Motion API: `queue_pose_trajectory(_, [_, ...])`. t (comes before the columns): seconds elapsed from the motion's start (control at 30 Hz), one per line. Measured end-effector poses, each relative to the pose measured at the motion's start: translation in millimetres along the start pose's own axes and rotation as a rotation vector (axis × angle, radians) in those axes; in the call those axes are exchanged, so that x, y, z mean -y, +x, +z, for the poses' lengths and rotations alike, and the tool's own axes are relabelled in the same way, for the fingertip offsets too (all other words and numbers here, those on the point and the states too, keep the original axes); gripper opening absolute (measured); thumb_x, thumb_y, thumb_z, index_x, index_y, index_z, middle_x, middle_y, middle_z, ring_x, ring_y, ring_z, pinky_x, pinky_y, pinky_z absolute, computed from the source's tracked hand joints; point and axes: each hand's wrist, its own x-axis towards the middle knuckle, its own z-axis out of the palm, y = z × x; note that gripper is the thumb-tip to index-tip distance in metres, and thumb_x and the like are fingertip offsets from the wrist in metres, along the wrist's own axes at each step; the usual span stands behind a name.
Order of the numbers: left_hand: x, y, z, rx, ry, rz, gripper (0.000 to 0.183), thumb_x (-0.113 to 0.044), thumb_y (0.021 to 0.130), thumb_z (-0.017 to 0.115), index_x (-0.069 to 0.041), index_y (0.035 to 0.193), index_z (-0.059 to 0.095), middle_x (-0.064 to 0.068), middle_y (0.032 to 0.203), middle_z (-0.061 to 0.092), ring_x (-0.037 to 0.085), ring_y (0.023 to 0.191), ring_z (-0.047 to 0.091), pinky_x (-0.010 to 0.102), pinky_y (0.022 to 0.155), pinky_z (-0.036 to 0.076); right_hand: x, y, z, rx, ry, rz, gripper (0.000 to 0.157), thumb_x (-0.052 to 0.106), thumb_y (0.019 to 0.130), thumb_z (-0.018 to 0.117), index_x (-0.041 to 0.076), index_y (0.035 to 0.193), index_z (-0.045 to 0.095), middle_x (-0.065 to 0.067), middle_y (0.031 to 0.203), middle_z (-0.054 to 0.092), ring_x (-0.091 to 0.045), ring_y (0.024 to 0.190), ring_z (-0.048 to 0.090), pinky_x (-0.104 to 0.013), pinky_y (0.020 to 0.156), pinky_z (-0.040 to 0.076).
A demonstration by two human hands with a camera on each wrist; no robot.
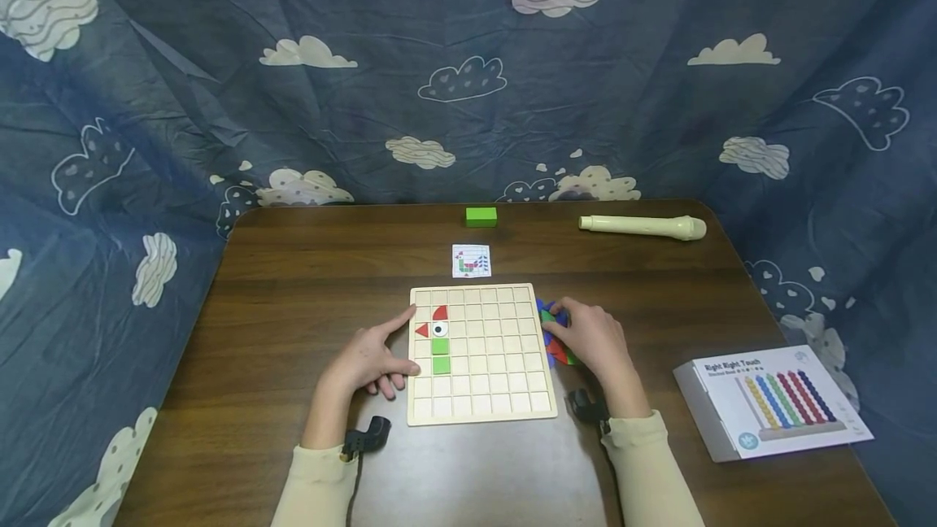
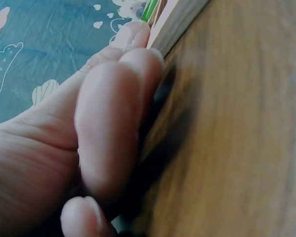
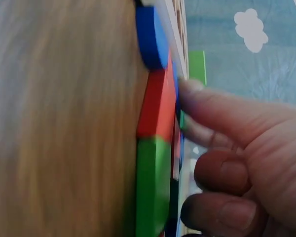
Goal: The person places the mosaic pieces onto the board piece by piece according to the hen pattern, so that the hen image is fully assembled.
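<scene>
A pale wooden grid board point(image 1: 486, 364) lies on the table. On its left side are a red quarter-round piece point(image 1: 440, 313), a red triangle point(image 1: 422, 330), a white eye piece point(image 1: 440, 329) and two green squares point(image 1: 440, 346). My left hand point(image 1: 369, 359) touches the board's left edge with spread thumb and index finger; its other fingers are bent beside it. At the right edge, my right hand point(image 1: 591, 336) reaches into a pile of coloured pieces point(image 1: 560, 350). The right wrist view shows red, blue and green pieces point(image 3: 155, 106) near its fingertips; whether it pinches one is hidden.
A small picture card point(image 1: 471, 261) lies behind the board, with a green block point(image 1: 481, 217) farther back. A cream microphone-shaped stick point(image 1: 642, 226) rests at the back right. The white box point(image 1: 776, 405) occupies the right side of the table.
</scene>
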Motion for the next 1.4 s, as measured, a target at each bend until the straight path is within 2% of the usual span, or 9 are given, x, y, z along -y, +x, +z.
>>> queue_pose_trajectory(0.2, [2.0, 1.3, -0.1, 0.005, -0.007, 0.012, 0.101, -0.026, 0.085, 0.092, -0.051, 0.163, 0.034, 0.012, 0.065, 0.074, 0.020, 0.047, 0.069, 0.024, 0.041, 0.045, 4.7, 1.1, -0.9, -0.004, -0.018, -0.021, 0.033, 0.036, 0.099, 0.077, 0.013, 0.122, 0.075, -0.010, 0.085, 0.077, -0.018, 0.059, 0.053, -0.031, 0.052, 0.037])
queue_pose_trajectory(0.43, [2.0, -0.3, -0.6, -0.001, 0.003, 0.019, 0.100, -0.026, 0.085, 0.092, -0.049, 0.164, 0.034, 0.012, 0.064, 0.073, 0.020, 0.047, 0.069, 0.024, 0.041, 0.045, 1.1, 2.5, -2.3, -0.013, -0.019, 0.005, 0.027, 0.029, 0.100, 0.076, 0.016, 0.123, 0.076, -0.008, 0.077, 0.071, -0.021, 0.058, 0.049, -0.033, 0.052, 0.032])
queue_pose_trajectory(0.67, [0.9, -1.9, -0.7, 0.003, -0.002, 0.018, 0.100, -0.025, 0.085, 0.091, -0.049, 0.164, 0.035, 0.012, 0.064, 0.073, 0.019, 0.046, 0.069, 0.024, 0.041, 0.045, 7.6, 7.1, -1.1, 0.031, -0.023, 0.011, 0.035, 0.035, 0.098, 0.078, 0.016, 0.127, 0.075, -0.015, 0.102, 0.080, -0.022, 0.067, 0.058, -0.032, 0.057, 0.041])
queue_pose_trajectory(0.8, [1.1, -1.8, -0.3, 0.005, -0.006, 0.019, 0.099, -0.025, 0.085, 0.091, -0.049, 0.163, 0.034, 0.012, 0.064, 0.073, 0.019, 0.046, 0.068, 0.024, 0.041, 0.045, 7.0, 8.0, -0.4, 0.030, -0.020, 0.012, 0.035, 0.035, 0.098, 0.078, 0.015, 0.126, 0.075, -0.014, 0.098, 0.080, -0.022, 0.066, 0.057, -0.032, 0.057, 0.041])
queue_pose_trajectory(0.87, [1.2, -2.0, -0.7, 0.007, -0.009, 0.019, 0.100, -0.025, 0.086, 0.091, -0.049, 0.163, 0.034, 0.012, 0.064, 0.073, 0.019, 0.046, 0.068, 0.024, 0.041, 0.045, 6.6, 7.9, -0.4, 0.023, -0.019, 0.005, 0.035, 0.036, 0.098, 0.078, 0.014, 0.125, 0.075, -0.011, 0.089, 0.077, -0.021, 0.063, 0.055, -0.032, 0.054, 0.038])
queue_pose_trajectory(1.07, [1.9, -2.5, -1.4, 0.011, -0.020, 0.023, 0.100, -0.025, 0.086, 0.091, -0.050, 0.163, 0.034, 0.012, 0.063, 0.073, 0.019, 0.046, 0.068, 0.024, 0.041, 0.044, 5.6, 6.9, 0.3, 0.018, -0.024, 0.000, 0.038, 0.037, 0.098, 0.077, 0.008, 0.122, 0.072, 0.000, 0.061, 0.053, -0.017, 0.052, 0.046, -0.030, 0.049, 0.031])
queue_pose_trajectory(1.2, [1.9, -2.2, -1.4, 0.008, -0.016, 0.019, 0.099, -0.025, 0.085, 0.091, -0.049, 0.163, 0.034, 0.012, 0.064, 0.073, 0.019, 0.046, 0.068, 0.024, 0.041, 0.044, 3.2, 7.1, -1.3, 0.033, -0.017, 0.003, 0.042, 0.040, 0.098, 0.076, 0.007, 0.124, 0.071, -0.004, 0.064, 0.058, -0.018, 0.054, 0.049, -0.030, 0.050, 0.034])
queue_pose_trajectory(1.27, [1.7, -1.7, -1.2, 0.006, -0.010, 0.017, 0.099, -0.026, 0.086, 0.091, -0.049, 0.164, 0.034, 0.012, 0.064, 0.073, 0.019, 0.046, 0.068, 0.024, 0.041, 0.044, 0.5, 7.5, -3.0, 0.046, -0.009, -0.006, 0.043, 0.041, 0.099, 0.075, 0.010, 0.128, 0.071, -0.006, 0.075, 0.069, -0.019, 0.061, 0.054, -0.031, 0.055, 0.037])
queue_pose_trajectory(1.4, [0.8, -1.2, -1.2, 0.005, -0.006, 0.013, 0.099, -0.026, 0.086, 0.091, -0.049, 0.164, 0.034, 0.012, 0.064, 0.073, 0.019, 0.046, 0.068, 0.024, 0.041, 0.045, -6.3, 8.6, -6.3, 0.115, 0.021, -0.018, 0.042, 0.035, 0.100, 0.074, 0.020, 0.139, 0.069, -0.006, 0.080, 0.069, -0.020, 0.068, 0.055, -0.033, 0.062, 0.038])
